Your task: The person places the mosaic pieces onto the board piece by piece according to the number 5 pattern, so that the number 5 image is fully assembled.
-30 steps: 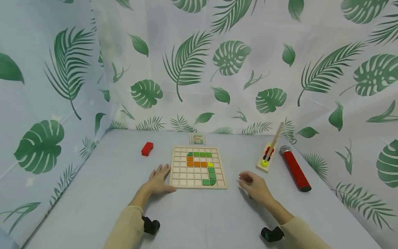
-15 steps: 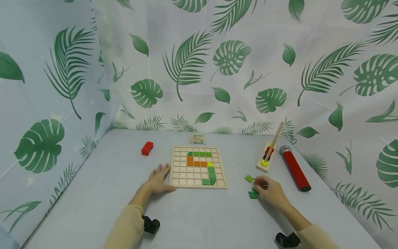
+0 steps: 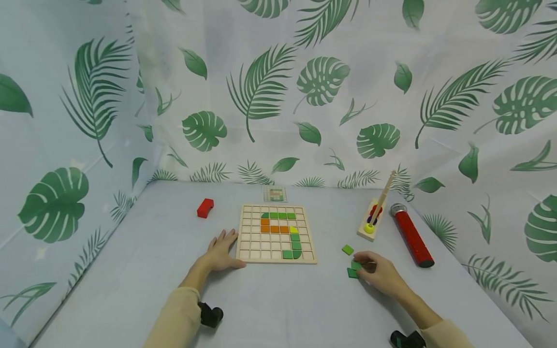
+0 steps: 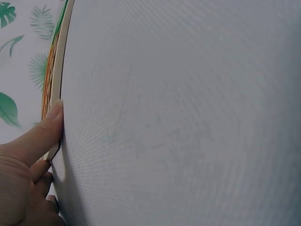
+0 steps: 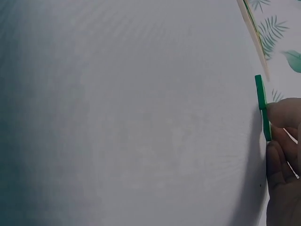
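Observation:
A wooden grid board (image 3: 252, 246) lies mid-table, with green, orange and yellow tiles set in some of its squares. My left hand (image 3: 221, 252) rests at its front left corner, fingers spread along the side; in the left wrist view the thumb (image 4: 44, 134) presses on the board's edge. Right of the board, my right hand (image 3: 380, 274) pinches a green tile (image 3: 356, 265) between thumb and fingers, low over the table. A second green tile (image 3: 352, 273) lies against it, and a lighter green tile (image 3: 347, 250) lies just beyond. The right wrist view shows the pinched tile (image 5: 266, 125) edge-on.
Behind the board lies a small pattern card (image 3: 275, 194). A red block (image 3: 205, 208) sits at the back left. To the right stand a wooden peg toy (image 3: 370, 229) with coloured pieces and a red tube with a silver end (image 3: 413, 237). Leaf-print cloth walls surround the table.
My right hand has moved right and toward me from beside the board, uncovering the loose green tiles, and its fingers have come to one of them. The left hand has stayed put.

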`<action>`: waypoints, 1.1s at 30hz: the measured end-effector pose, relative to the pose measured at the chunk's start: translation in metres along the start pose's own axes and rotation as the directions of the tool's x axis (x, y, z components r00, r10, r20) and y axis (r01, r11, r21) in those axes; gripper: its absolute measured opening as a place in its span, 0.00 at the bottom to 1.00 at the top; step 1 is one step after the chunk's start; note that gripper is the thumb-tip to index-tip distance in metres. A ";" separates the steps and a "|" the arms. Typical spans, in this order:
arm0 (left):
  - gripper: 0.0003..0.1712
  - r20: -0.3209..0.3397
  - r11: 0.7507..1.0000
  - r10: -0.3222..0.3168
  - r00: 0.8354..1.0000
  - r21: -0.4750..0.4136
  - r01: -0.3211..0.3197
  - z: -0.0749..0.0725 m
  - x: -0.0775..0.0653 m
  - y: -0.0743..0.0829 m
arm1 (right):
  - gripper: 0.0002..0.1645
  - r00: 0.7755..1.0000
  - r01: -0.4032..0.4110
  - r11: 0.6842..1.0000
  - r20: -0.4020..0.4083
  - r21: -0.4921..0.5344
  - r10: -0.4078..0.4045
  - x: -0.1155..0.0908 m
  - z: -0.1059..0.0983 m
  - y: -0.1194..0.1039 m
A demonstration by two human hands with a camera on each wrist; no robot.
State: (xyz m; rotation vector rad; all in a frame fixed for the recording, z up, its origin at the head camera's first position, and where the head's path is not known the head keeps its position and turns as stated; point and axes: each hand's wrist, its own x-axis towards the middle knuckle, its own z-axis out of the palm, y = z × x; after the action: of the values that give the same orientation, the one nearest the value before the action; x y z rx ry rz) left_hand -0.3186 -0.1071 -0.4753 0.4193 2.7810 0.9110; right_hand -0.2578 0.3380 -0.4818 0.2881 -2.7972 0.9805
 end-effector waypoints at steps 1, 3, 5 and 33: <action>0.54 -0.001 1.000 0.000 1.000 0.000 0.000 0.000 0.000 0.000 | 0.21 1.000 -0.007 1.000 0.007 0.000 0.007 0.000 0.000 0.000; 0.54 -0.003 1.000 0.002 1.000 -0.003 -0.002 0.001 0.000 0.000 | 0.21 1.000 -0.019 1.000 0.024 0.005 0.019 0.001 -0.001 -0.001; 0.54 -0.005 1.000 -0.001 1.000 -0.004 0.001 0.001 0.001 0.000 | 0.21 0.999 -0.024 1.000 0.042 0.008 0.024 0.001 -0.003 -0.002; 0.54 0.006 1.000 -0.013 1.000 0.006 0.013 -0.001 0.001 0.001 | 0.18 0.997 -0.074 0.997 -0.017 0.022 0.074 0.011 0.002 -0.009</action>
State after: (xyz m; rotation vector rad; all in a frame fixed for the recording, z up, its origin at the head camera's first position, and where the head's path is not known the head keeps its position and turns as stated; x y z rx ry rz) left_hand -0.3196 -0.1068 -0.4739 0.4034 2.7779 0.8978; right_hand -0.2661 0.3285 -0.4752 0.1790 -2.8017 1.0239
